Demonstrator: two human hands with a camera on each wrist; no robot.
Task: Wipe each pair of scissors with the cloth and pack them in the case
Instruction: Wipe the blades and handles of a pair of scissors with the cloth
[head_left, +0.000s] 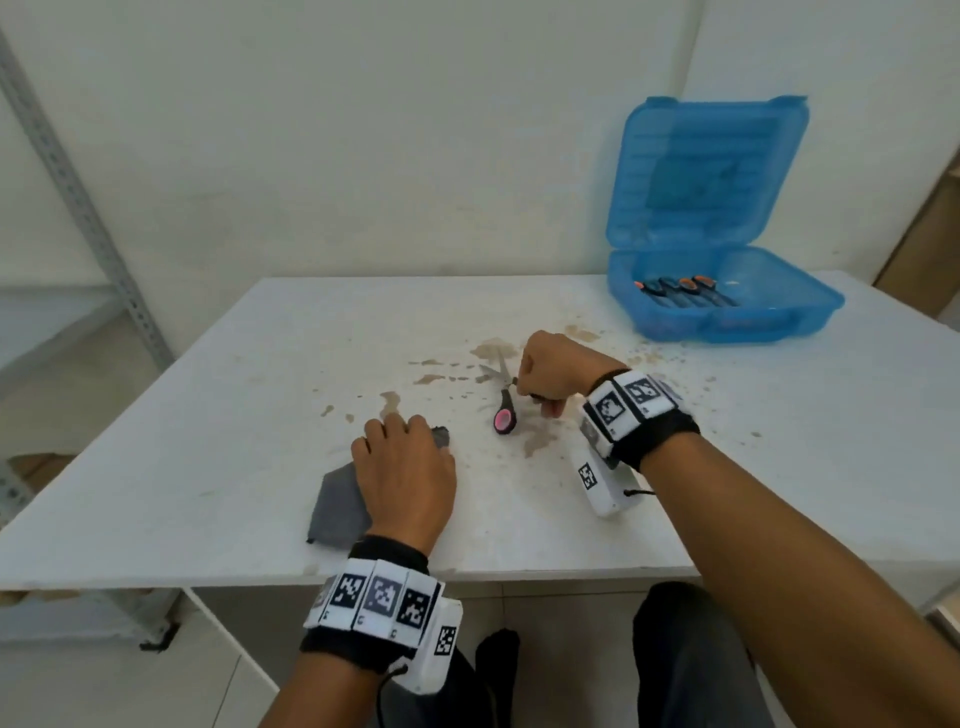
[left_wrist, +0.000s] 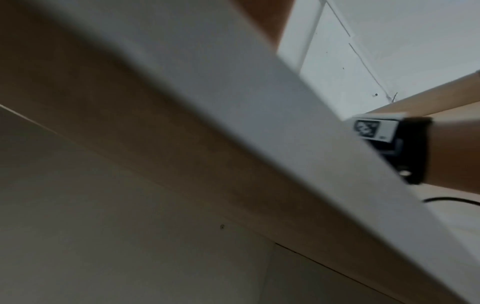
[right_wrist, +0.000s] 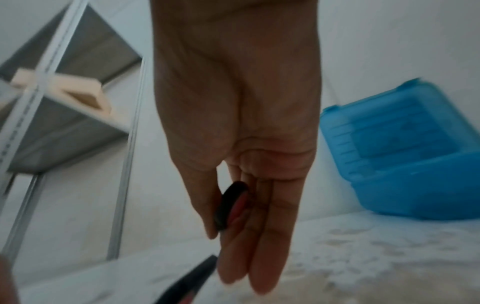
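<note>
A: Start big. Why does the table (head_left: 260, 364) look the way it does?

B: It fills the middle of the head view, white and blotched with brown stains, thickest around the centre. Everything for the job sits on it within reach.

A: And the case (head_left: 727, 306) at the upper right?

B: It stands with its blue lid propped up toward the wall, so the tray is ready to take things. A few dark scissors with orange handles (head_left: 680, 291) already lie side by side in it, which I read as pairs already packed.

A: The cloth (head_left: 337, 504)?

B: Grey, flat on the table at lower centre-left. The left hand (head_left: 402, 478) lies palm-down on it with fingers spread and fairly straight, pressing rather than gripping; probably pinning it or about to gather it up. The left wrist view shows only the table's edge from beneath, so it adds nothing about the fingers.

A: Then the scissors (head_left: 503, 400) on the table?

B: In the centre, blades parted and pointing up-frame over the stains, the pink-lined loop toward the person. The right hand (head_left: 550, 371) is curled over the other handle loop; in the right wrist view the thumb and fingers (right_wrist: 259, 257) pinch a dark, red-lined loop (right_wrist: 231, 205) between them. That grip looks like a lift, to bring the pair toward the cloth for wiping.
</note>
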